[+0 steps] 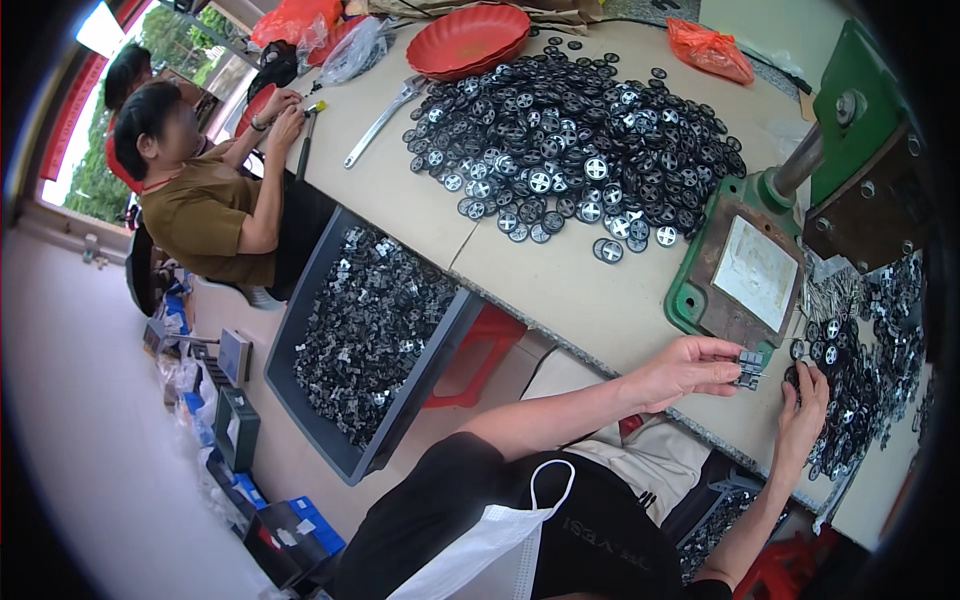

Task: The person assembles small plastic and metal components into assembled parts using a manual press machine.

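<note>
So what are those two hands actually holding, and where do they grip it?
The left hand pinches a small grey metal clip by its left end. The right hand rests on the small black wheels; whether it grips one cannot be told.

The pale surface (560, 275) carries a big pile of black wheels (575, 135), a red dish (470, 40), a green press (740, 270) and an orange bag (710, 50).

Your left arm comes in from the lower left, bare forearm stretched out nearly straight, the sleeve dark at the shoulder. Your left hand (690, 368) is palm down — thumb and fingertips pinched together at the front. Your right forearm rises steeply from the lower edge; your right hand (803, 410) points up, fingers curled forward.
</note>
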Tool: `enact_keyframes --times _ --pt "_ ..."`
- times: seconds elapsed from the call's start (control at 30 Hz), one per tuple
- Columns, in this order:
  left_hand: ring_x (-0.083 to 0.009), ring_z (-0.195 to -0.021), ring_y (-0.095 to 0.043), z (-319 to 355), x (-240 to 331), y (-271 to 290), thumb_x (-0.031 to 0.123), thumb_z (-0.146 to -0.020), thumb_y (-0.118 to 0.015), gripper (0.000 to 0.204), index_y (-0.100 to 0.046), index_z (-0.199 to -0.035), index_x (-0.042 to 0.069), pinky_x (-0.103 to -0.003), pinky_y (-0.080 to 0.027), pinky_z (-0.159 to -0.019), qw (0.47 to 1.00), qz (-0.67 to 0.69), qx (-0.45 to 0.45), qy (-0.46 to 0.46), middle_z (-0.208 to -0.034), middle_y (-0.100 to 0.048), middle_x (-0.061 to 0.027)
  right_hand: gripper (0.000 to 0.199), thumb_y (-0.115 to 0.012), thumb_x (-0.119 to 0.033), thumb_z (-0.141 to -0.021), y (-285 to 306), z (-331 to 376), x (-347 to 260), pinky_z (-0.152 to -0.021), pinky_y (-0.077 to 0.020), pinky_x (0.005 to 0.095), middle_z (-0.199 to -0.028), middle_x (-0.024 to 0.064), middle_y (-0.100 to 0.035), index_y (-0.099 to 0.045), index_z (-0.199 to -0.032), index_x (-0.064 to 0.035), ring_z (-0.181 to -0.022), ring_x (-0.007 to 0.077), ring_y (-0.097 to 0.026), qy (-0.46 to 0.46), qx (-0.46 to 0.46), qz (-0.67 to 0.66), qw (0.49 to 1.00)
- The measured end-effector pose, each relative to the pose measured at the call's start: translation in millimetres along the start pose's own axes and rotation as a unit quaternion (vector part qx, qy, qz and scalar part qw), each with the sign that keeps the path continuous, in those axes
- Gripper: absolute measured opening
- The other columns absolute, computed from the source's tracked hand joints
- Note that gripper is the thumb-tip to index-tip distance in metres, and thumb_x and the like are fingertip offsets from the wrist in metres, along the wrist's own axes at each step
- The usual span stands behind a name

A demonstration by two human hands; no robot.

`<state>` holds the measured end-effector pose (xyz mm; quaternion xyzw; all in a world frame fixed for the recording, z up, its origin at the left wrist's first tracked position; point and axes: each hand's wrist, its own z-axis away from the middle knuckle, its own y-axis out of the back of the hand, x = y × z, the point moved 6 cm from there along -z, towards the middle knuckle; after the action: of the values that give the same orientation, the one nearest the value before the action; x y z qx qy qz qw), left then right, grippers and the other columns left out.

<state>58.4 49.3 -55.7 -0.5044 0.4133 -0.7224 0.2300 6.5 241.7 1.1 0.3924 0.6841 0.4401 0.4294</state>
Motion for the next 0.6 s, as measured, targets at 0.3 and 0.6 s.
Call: enact_keyframes --times 0.3,0.6 --pt "-0.0155 -0.102 -0.057 3.6 3.5 -3.2 0.01 -0.089 -0.055 0.033 -0.048 -0.12 0.0 -0.03 -0.049 -0.086 0.999 -0.009 -0.033 0.003 -0.113 -0.058 -0.0091 0.032 -0.058 0.006 -0.072 6.3 -13.5 -8.3 -0.081 -0.0405 0.0364 -0.094 0.0151 -0.051 -0.054 -0.104 0.0038 -0.091 0.0312 -0.052 -0.004 -0.08 -0.09 0.993" --pt "-0.0123 -0.093 -0.059 3.7 2.5 -5.9 0.014 -0.088 -0.058 0.032 -0.05 -0.116 0.002 -0.027 -0.051 -0.08 0.999 0.017 -0.033 -0.013 -0.105 -0.06 -0.006 0.014 -0.051 0.0 -0.085 3.6 27.6 -13.0 -0.068 -0.0442 0.0266 -0.088 0.0086 -0.06 -0.055 -0.098 0.0027 -0.075 0.014 -0.055 -0.094 -0.021 -0.284 0.954"
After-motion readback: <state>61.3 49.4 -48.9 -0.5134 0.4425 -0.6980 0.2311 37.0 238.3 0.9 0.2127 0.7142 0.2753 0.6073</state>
